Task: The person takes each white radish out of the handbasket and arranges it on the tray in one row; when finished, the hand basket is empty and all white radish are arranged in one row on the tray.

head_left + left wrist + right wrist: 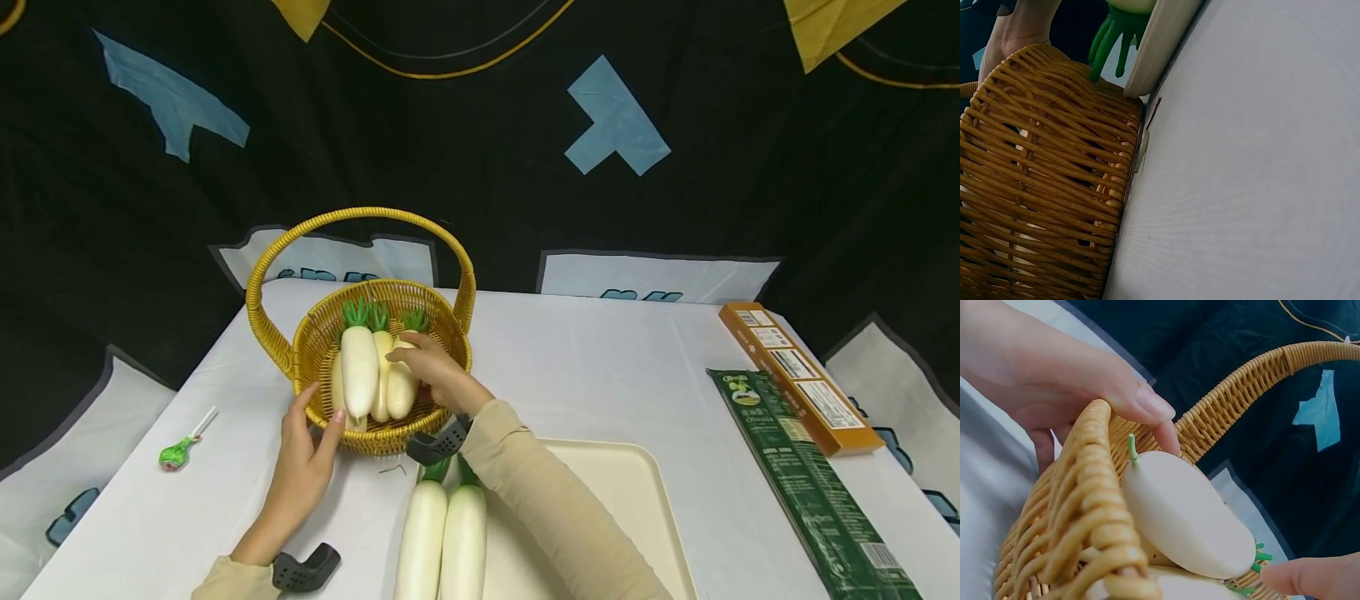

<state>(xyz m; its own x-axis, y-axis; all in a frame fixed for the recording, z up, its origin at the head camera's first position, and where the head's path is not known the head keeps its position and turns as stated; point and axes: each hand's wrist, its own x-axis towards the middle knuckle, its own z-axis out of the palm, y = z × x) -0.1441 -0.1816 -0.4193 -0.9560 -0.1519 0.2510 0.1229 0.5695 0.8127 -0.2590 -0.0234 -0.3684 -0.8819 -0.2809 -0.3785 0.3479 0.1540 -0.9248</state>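
Observation:
A yellow wicker basket (420,293) with a tall arched handle holds several white radishes (360,371) with green tops, lying side by side. At its left front, my left hand (303,462) grips the rim; the right wrist view shows the thumb (1155,404) over the edge. My right hand (433,371) reaches over the right side, its fingers at the upper part of the rightmost radish (402,393). One straight fingertip (1279,575) appears beside a radish's green top in the right wrist view. The palm side of that hand is hidden.
Two longer white radishes (442,542) lie on the cream tray (600,467) at the front, partly under the right forearm. A green-wrapped lollipop (176,452) is at left. Rightward lie a green packet (810,483) and an orange box (802,379). A black curtain (450,150) hangs behind the table.

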